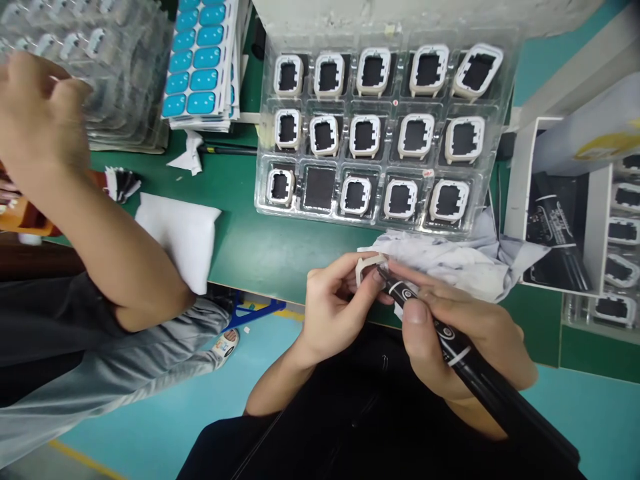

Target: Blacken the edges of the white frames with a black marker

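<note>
In my left hand (337,310) is a small beige watch-case frame (367,265), pinched between thumb and fingers, partly hidden by them. My right hand (465,333) is closed around a black marker (453,348) with white rings and print. The marker's tip meets the inner side of the frame, though fingers hide the exact contact. Just beyond my hands lies a clear plastic tray (261,193) with rows of similar white frames, such as one in its front row (356,196). One front-row pocket (320,188) shows only its dark bottom.
Crumpled white cloth (450,260) lies right of my hands. A white box (517,200) holds more black markers (555,227). To the left, a co-worker's arm (120,240) reaches over a white pad (183,233) near stacked trays (125,87) and blue sticker sheets (203,60).
</note>
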### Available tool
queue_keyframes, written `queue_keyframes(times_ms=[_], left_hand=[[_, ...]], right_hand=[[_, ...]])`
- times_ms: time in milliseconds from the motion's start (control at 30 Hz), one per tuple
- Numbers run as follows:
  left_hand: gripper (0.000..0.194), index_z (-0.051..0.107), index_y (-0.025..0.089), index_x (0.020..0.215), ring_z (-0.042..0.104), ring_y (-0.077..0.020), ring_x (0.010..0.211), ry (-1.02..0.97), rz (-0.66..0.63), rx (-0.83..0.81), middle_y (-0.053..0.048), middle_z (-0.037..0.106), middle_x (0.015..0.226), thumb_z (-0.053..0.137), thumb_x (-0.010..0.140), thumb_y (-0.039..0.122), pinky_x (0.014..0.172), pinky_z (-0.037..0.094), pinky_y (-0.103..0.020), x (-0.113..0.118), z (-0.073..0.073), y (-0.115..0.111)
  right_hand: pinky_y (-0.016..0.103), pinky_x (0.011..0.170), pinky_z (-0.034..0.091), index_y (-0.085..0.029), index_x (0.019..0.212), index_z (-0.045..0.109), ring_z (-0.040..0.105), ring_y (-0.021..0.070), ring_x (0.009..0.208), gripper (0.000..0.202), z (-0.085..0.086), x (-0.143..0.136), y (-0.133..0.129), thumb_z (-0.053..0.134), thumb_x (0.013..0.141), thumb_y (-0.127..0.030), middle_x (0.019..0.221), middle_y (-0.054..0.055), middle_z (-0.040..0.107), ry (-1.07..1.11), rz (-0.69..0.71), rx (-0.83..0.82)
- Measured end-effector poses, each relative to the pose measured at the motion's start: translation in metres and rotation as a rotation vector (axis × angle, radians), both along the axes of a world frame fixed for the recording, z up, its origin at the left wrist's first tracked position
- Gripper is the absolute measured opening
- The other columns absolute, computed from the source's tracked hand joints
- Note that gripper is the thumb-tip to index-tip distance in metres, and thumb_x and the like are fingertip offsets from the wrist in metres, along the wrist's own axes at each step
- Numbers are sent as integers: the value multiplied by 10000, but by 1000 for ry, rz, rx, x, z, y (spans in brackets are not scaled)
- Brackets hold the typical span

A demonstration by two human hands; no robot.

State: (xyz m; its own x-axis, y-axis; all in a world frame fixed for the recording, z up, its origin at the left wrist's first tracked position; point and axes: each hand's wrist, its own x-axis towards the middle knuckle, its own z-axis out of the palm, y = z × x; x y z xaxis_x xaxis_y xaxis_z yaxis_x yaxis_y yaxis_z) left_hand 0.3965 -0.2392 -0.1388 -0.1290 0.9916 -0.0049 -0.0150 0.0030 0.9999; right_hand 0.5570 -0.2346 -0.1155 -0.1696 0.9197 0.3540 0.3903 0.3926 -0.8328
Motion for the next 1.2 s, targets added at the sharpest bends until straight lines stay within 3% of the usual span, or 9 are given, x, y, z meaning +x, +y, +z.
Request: queue_keyframes(times_ms=[167, 333, 433, 567, 700, 800, 900, 1067, 1200], left_hand=[[151, 822, 197, 1152, 820, -147, 709, -153, 45, -36, -44, 869, 982, 805, 1060, 315, 649, 693, -236, -1, 0, 4], [170, 840, 209, 1153, 832, -199, 897, 107, 142, 76, -67, 877, 1045, 808, 1055, 344, 787, 697, -304, -22, 10, 21], [137, 852, 224, 1131, 810, -205, 953, 378, 228, 181, -64, 877, 1085, 805, 1048, 322, 904, 653, -336, -43, 18, 41], [177, 825, 234, 1168, 766, -179, 856, 559, 232, 205, -39, 854, 1013, 814, 996, 272, 787, 601, -294, -64, 19, 72], [314, 747, 230, 1199, 676, -122, 716, 661, 243, 257, 3, 788, 977, 838, 901, 188, 704, 558, -253, -70, 10, 93], [280, 706, 230, 1130, 657, -114, 722, 785, 251, 303, -8, 739, 1063, 844, 890, 190, 663, 543, -241, -70, 6, 97], [144, 721, 226, 1074, 677, -157, 821, 925, 238, 346, -59, 705, 1148, 804, 958, 240, 699, 571, -281, -72, 6, 95], [130, 783, 254, 1129, 674, -287, 1040, 1142, 270, 449, -119, 677, 1165, 795, 1002, 281, 905, 587, -446, -76, 6, 96], [118, 785, 247, 1163, 660, -278, 1024, 1167, 252, 576, -106, 697, 1095, 728, 1072, 295, 905, 562, -439, -69, 7, 96]], right_hand=[[350, 838, 784, -278, 1136, 857, 888, 260, 908, 193, -18, -7, -2, 671, 1086, -285, 890, 21, 848, 85, -239, 208], [327, 814, 782, -302, 1145, 849, 861, 247, 786, 157, -22, -2, -4, 807, 1003, -252, 770, -20, 782, 180, -287, 291], [328, 791, 780, -266, 1126, 834, 873, 267, 827, 222, -17, 8, -4, 879, 926, -182, 903, 9, 845, 172, -210, 280], [323, 757, 775, -223, 1141, 823, 866, 247, 808, 269, -16, 13, -2, 941, 900, -214, 1001, 32, 876, 171, -199, 297], [323, 526, 691, -262, 1158, 817, 815, 254, 671, 405, -15, 7, -3, 1033, 816, -281, 906, 28, 855, 209, -241, 245], [320, 387, 544, -280, 1076, 791, 727, 217, 532, 316, -11, 2, -6, 1000, 841, -253, 756, -8, 787, 215, -270, 162], [303, 392, 490, -271, 1037, 751, 705, 180, 515, 195, -7, 1, -9, 910, 928, -246, 712, -36, 743, 249, -268, 64], [279, 447, 497, -249, 1024, 758, 683, 144, 506, 72, -4, 7, -7, 820, 987, -243, 700, -44, 731, 263, -170, 67], [283, 497, 549, -256, 1047, 802, 688, 140, 508, 54, -4, 11, -7, 787, 1040, -307, 704, -47, 754, 237, -101, 49]])
